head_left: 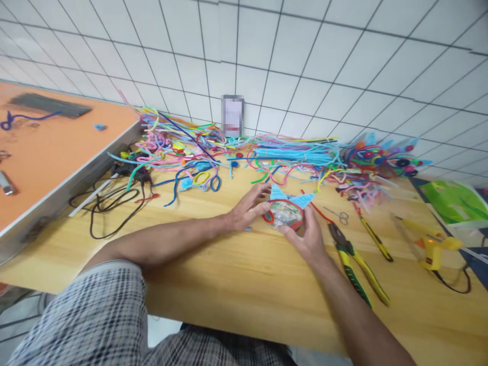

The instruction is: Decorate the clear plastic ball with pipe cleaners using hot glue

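Note:
A small round craft piece lies on the wooden table; it has a red pipe-cleaner rim, a shiny patterned middle and two light-blue pointed ears on top. My left hand rests on its left side, fingers spread, with the fingertips touching the rim. My right hand holds it from the lower right, fingers curled against the red rim and the right ear.
A long heap of coloured pipe cleaners runs along the tiled wall. Pliers, a yellow cutter, small scissors and a yellow glue gun lie at right. Black cables and an orange table are at left.

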`<move>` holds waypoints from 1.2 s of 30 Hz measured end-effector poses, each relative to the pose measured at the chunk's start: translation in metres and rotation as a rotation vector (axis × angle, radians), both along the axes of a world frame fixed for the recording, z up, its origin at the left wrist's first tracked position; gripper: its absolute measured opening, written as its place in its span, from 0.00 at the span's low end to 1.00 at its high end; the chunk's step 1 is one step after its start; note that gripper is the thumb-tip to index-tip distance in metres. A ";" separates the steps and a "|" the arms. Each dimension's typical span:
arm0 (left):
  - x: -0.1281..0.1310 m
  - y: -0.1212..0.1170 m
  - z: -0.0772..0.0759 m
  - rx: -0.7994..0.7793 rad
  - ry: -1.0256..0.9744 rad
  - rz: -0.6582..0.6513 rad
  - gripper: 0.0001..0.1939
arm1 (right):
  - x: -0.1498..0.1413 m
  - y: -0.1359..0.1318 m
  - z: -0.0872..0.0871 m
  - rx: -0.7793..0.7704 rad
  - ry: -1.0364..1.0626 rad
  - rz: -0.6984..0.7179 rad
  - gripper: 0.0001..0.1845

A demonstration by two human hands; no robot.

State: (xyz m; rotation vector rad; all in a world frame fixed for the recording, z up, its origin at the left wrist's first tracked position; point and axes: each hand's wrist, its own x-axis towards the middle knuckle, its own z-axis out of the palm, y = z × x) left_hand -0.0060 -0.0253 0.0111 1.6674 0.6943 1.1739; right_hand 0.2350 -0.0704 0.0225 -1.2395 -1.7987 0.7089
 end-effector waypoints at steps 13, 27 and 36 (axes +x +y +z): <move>0.006 0.000 0.016 -0.066 0.193 -0.023 0.35 | -0.001 0.002 0.006 -0.047 0.003 -0.015 0.29; 0.006 0.002 0.015 -0.096 0.189 -0.064 0.34 | 0.006 0.007 0.000 0.072 0.224 -0.039 0.49; 0.002 0.018 0.003 -0.118 0.041 -0.066 0.37 | 0.059 0.022 0.073 -0.057 0.593 -0.337 0.33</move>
